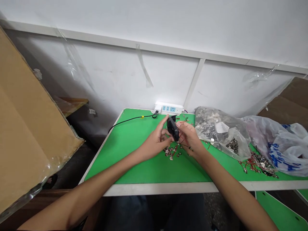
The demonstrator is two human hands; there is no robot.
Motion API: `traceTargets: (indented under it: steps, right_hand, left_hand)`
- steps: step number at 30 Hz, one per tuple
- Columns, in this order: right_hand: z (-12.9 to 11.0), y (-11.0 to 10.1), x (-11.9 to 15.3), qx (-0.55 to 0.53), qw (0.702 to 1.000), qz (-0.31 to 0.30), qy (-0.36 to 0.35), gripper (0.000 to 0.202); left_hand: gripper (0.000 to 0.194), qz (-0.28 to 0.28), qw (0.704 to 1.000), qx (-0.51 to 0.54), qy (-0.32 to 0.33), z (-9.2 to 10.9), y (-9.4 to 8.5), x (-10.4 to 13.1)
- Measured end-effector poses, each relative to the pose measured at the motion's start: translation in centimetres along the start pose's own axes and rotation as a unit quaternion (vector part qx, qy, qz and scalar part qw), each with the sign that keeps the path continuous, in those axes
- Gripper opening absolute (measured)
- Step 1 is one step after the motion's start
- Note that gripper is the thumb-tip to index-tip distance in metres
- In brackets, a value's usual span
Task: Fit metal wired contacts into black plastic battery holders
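Observation:
Above the middle of the green table, my left hand (160,137) grips a black plastic housing (172,129) by its left side, thumb below and fingers behind it. My right hand (190,136) is at the housing's right edge, with fingertips pinched together. Thin red and dark wires (183,140) run out beneath the right fingers, and a small dark end shows near the palm. What exactly the right fingertips pinch is too small to make out. Under the hands lie several small round metal parts (171,152) with bits of red wire.
A white power strip (168,108) with a black cable (132,119) stands against the wall. To the right are a clear bag of parts (216,128), a heap of wired metal pieces (260,164) and a white plastic bag (284,147). Cardboard (31,128) rises at left.

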State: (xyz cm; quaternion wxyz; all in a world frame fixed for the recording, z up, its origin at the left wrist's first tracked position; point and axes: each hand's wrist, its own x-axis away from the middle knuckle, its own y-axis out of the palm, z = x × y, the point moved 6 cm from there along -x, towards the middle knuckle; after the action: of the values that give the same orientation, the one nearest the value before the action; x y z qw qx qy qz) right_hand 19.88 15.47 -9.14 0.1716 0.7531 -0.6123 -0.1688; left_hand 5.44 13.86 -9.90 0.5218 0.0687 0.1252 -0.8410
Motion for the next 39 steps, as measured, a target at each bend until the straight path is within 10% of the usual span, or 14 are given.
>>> traceTargets:
  steps: [9,19,28,39]
  right_hand:
    - [0.3,0.3,0.3,-0.019,0.999,-0.014,0.023,0.032]
    - [0.5,-0.4,0.1,-0.003,0.998,-0.011,0.069,0.028]
    - [-1.8,-0.4,0.6,0.197,0.978,0.023,-0.059,0.038]
    - [-2.0,0.5,1.3,0.178,0.979,0.034,-0.091,0.039]
  left_hand:
    - [0.066,0.146,0.936,-0.285,0.145,3.4,-2.4,0.4]
    - [0.067,0.104,0.936,-0.284,0.178,2.9,-2.1,0.0]
    - [0.072,0.053,0.933,-0.272,0.229,2.3,-1.7,0.2]
    - [0.066,0.075,0.922,-0.270,0.269,3.0,-1.4,0.6]
